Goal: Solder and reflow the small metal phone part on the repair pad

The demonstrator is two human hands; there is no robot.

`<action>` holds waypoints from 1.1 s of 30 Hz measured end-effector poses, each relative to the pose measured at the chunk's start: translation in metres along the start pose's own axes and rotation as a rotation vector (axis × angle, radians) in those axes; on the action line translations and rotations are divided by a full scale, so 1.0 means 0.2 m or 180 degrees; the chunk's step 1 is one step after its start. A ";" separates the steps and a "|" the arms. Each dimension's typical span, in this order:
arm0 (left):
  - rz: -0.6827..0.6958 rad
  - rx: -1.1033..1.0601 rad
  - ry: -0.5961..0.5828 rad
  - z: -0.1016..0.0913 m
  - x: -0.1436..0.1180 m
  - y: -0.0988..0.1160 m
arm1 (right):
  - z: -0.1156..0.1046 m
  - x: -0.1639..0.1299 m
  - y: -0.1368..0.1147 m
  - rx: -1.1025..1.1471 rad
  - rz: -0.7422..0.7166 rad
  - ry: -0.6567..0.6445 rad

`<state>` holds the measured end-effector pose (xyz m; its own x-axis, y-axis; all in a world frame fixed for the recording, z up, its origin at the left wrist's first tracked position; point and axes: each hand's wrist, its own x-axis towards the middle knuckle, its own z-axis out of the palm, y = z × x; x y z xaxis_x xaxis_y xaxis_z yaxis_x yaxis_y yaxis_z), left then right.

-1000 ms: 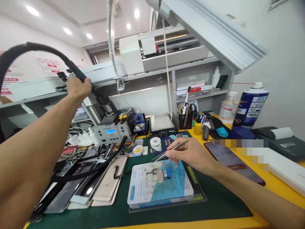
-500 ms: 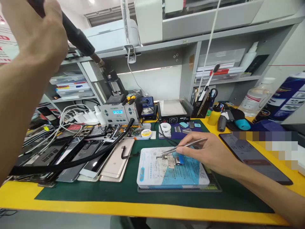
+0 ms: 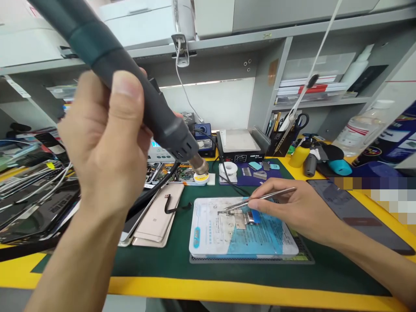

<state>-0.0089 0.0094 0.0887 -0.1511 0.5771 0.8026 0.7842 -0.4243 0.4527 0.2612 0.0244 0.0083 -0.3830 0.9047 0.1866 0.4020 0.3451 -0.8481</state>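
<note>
My left hand (image 3: 107, 134) is wrapped round the dark handle of a hot air gun (image 3: 156, 108), raised at the left with its metal nozzle slanting down to the right. In my right hand (image 3: 289, 208) a pair of metal tweezers (image 3: 260, 198) is pinched, tips pointing left. Those tips touch or hover just over a small flex-cable part (image 3: 240, 220) with a metal plate and a blue end; I cannot tell which. The part lies on a white and blue box (image 3: 208, 236), set on a dark mesh-like base. The nozzle is up and left of the part.
Gold phone back covers (image 3: 159, 216) and a small black flex cable (image 3: 169, 207) lie left of the box. A solder spool (image 3: 230, 170), a heating plate (image 3: 240, 145) and a yellow bottle (image 3: 299, 154) stand behind. A dark phone (image 3: 351, 216) lies right, beyond my right hand.
My left hand has brought the hot air gun from its stand area at upper left down and right, nearer the box. My right hand keeps the tweezers at the part; the view has shifted slightly.
</note>
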 end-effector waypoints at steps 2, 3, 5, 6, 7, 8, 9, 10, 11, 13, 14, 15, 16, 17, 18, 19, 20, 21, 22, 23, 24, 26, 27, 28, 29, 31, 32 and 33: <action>0.0308 -0.1789 0.0305 0.07 -0.02 0.00 | 0.00 0.00 0.00 -0.0026 0.0000 0.0014; 0.0322 -0.2411 0.0335 0.10 -0.01 -0.01 | -0.01 0.00 -0.01 -0.0038 0.0001 0.0020; 0.0229 -0.2904 0.0248 0.15 -0.01 -0.04 | -0.01 0.00 -0.01 -0.0060 0.0010 0.0041; 0.0202 -0.2983 0.0233 0.16 -0.02 -0.04 | 0.00 0.00 -0.02 -0.0078 0.0032 0.0046; 0.0201 -0.3024 0.0245 0.18 -0.03 -0.05 | 0.00 0.00 -0.02 -0.0099 0.0052 0.0049; 0.0186 -0.3045 0.0246 0.19 -0.04 -0.05 | 0.00 0.00 -0.03 -0.0122 0.0069 0.0052; 0.0161 -0.3061 0.0246 0.19 -0.05 -0.04 | 0.00 -0.01 -0.03 -0.0145 0.0083 0.0053; 0.0121 -0.3068 0.0252 0.20 -0.07 -0.03 | 0.00 -0.01 -0.03 -0.0166 0.0089 0.0054; 0.0061 -0.3066 0.0262 0.20 -0.08 -0.02 | 0.00 -0.01 -0.03 -0.0182 0.0091 0.0055; -0.0092 -0.3044 0.0266 0.20 -0.10 0.01 | 0.00 -0.01 -0.03 -0.0170 0.0090 0.0040; -0.0160 -0.3049 0.0270 0.21 -0.11 0.02 | 0.00 -0.01 -0.02 -0.0147 0.0095 0.0027; -0.0216 -0.3073 0.0271 0.21 -0.11 0.03 | -0.01 -0.01 -0.02 -0.0121 0.0095 0.0010; -0.0269 -0.3113 0.0252 0.20 -0.11 0.04 | -0.01 0.00 -0.02 -0.0098 0.0092 0.0001; -0.0309 -0.3164 0.0221 0.20 -0.11 0.04 | -0.02 0.00 -0.02 -0.0087 0.0095 -0.0004; -0.0345 -0.3217 0.0180 0.20 -0.10 0.05 | -0.02 0.00 -0.02 -0.0091 0.0114 -0.0007; -0.0375 -0.3260 0.0136 0.20 -0.10 0.05 | -0.02 0.01 -0.02 -0.0098 0.0146 -0.0012; -0.0395 -0.3284 0.0085 0.20 -0.10 0.06 | -0.03 0.01 -0.02 -0.0093 0.0187 -0.0029; -0.0403 -0.3288 0.0031 0.20 -0.10 0.06 | -0.03 0.01 -0.02 -0.0068 0.0229 -0.0055; -0.0393 -0.3258 -0.0021 0.21 -0.09 0.07 | -0.03 0.01 -0.02 -0.0033 0.0266 -0.0091; -0.0365 -0.3204 -0.0060 0.21 -0.09 0.07 | -0.04 0.01 -0.02 0.0003 0.0293 -0.0137; -0.0328 -0.3146 -0.0075 0.22 -0.08 0.08 | -0.04 0.01 -0.02 0.0031 0.0314 -0.0186; -0.0298 -0.3087 -0.0087 0.23 -0.07 0.11 | -0.05 0.00 -0.02 0.0042 0.0367 -0.0249; -0.0326 -0.3100 -0.0092 0.24 -0.06 0.12 | -0.05 0.00 -0.01 0.0038 0.0400 -0.0264; -0.0376 -0.3137 -0.0117 0.25 -0.05 0.13 | -0.05 0.00 -0.01 0.0034 0.0437 -0.0254; -0.0446 -0.3179 -0.0163 0.26 -0.05 0.14 | -0.05 0.00 0.00 0.0033 0.0479 -0.0238; -0.0553 -0.3225 -0.0277 0.27 -0.04 0.14 | -0.06 0.01 0.01 0.0017 0.0541 -0.0178; -0.0585 -0.3224 -0.0328 0.27 -0.04 0.13 | -0.06 0.01 0.02 0.0017 0.0571 -0.0160; -0.0601 -0.3215 -0.0372 0.27 -0.04 0.13 | -0.06 0.01 0.02 0.0023 0.0594 -0.0140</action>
<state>0.0443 0.0315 0.0730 -0.1174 0.7363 0.6664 -0.1249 -0.6766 0.7257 0.2717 0.0311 0.0113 -0.3384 0.9410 0.0040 0.4635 0.1704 -0.8696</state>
